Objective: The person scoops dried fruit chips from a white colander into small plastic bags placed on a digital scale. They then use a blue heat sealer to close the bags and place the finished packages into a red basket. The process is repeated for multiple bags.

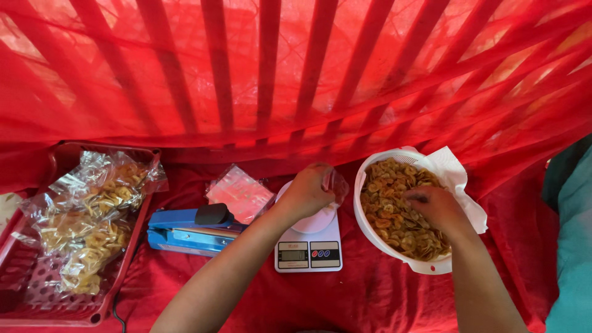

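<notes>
**Chips may miss the bag or skew the weighing**

Lower centre: white scale (308, 250). Left hand (306, 192) grips a clear bag (336, 184) above its pan. Right hand (435, 206), fingers curled into chips (388, 216) in the white colander (425, 266), centre right. Narrow bag mouth risks spills; pressing down falsifies the reading. Sealer (188, 231), packed bags (92, 209) left.

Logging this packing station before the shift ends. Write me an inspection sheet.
Surface: red cloth over the work area.
Job's things: white plastic colander of yellow chips; small clear plastic bag over white digital scale.
Clutter: blue heat sealer; stack of empty clear bags; red plastic crate with filled chip bags.
Grippers: left hand holds the bag; right hand in the chips.
Cables: dark cord beside the crate.
Surroundings: red netting over slats.
</notes>
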